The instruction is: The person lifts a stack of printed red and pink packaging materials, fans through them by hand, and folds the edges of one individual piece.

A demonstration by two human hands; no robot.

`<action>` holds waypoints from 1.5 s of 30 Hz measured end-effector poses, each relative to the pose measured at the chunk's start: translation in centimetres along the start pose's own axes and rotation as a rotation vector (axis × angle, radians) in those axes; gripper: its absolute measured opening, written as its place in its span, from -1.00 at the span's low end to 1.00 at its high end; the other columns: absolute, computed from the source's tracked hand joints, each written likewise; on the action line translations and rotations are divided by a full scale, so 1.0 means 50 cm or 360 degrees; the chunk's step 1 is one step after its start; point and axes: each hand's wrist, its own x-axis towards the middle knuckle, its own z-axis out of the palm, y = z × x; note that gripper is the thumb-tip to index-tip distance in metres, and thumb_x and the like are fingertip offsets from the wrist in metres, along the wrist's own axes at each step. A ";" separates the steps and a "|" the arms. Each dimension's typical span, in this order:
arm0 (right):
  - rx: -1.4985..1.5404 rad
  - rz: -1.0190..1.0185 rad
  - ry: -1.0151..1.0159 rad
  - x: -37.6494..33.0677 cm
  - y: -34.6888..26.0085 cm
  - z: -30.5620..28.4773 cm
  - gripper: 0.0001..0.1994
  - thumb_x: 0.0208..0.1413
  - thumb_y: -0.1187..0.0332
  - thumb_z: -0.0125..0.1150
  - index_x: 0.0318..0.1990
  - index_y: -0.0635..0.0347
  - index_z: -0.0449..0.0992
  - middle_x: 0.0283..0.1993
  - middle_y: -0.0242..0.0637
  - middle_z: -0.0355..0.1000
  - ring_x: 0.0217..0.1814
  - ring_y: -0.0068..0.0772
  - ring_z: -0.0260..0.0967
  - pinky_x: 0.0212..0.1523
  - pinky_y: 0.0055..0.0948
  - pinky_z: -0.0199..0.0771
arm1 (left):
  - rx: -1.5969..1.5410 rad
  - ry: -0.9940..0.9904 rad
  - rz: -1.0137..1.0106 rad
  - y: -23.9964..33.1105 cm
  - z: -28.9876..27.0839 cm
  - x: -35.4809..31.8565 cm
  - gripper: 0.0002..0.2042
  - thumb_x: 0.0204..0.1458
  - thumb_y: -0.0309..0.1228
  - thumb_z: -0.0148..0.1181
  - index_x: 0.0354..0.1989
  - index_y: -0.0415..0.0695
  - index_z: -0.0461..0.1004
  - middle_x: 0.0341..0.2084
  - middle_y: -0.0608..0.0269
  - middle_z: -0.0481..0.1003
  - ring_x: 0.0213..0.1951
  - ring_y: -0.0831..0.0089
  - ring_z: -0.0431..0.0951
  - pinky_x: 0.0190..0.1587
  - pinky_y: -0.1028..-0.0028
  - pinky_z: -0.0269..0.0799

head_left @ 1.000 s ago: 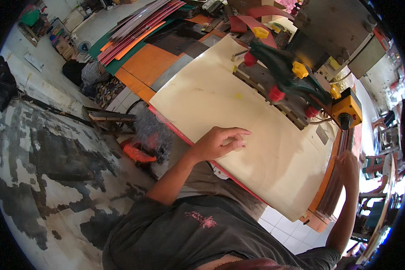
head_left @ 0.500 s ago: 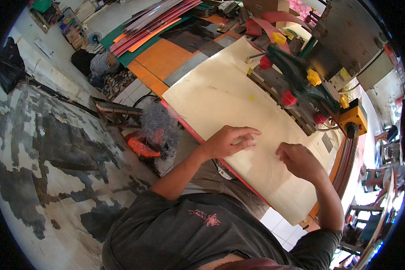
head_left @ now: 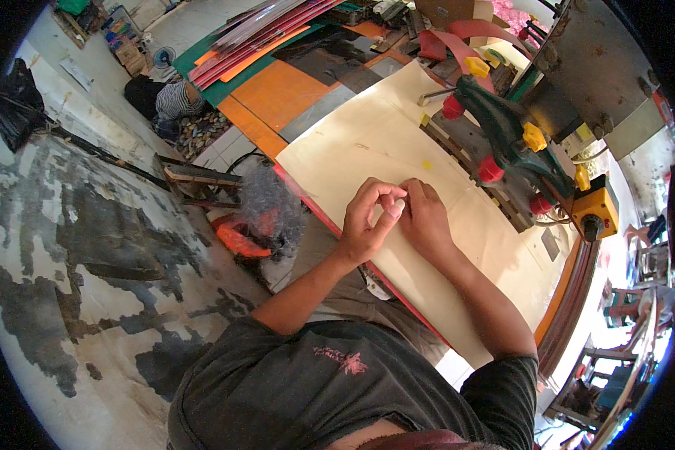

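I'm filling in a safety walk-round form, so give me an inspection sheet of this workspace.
Surface: a cream sheet covers much of the table.
Job's things: the cream sheet lies under the hands, with a yellow mark on it; a green-framed machine with red and yellow knobs stands at its far side.
Clutter: a stack of red and orange sheets at the far left; crumpled clear plastic beside the table.
Hands: left hand and right hand close together over the sheet; whether they hold anything is unclear.
Cables: thin cords beside the yellow control box.
Surroundings: a fan and black bag on the left.
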 end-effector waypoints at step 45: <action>-0.0385 0.0347 -0.0167 0.188 -0.011 0.070 -0.74 0.33 0.15 0.23 -0.02 0.04 0.38 -0.45 -0.13 0.58 -0.39 0.04 0.62 -0.33 0.05 0.59 | 0.0150 0.1315 -0.0971 -0.184 -1.106 0.539 -0.58 0.33 -0.02 0.28 0.13 -0.10 0.54 -0.12 0.23 0.63 -0.19 0.40 0.62 -0.29 0.46 0.54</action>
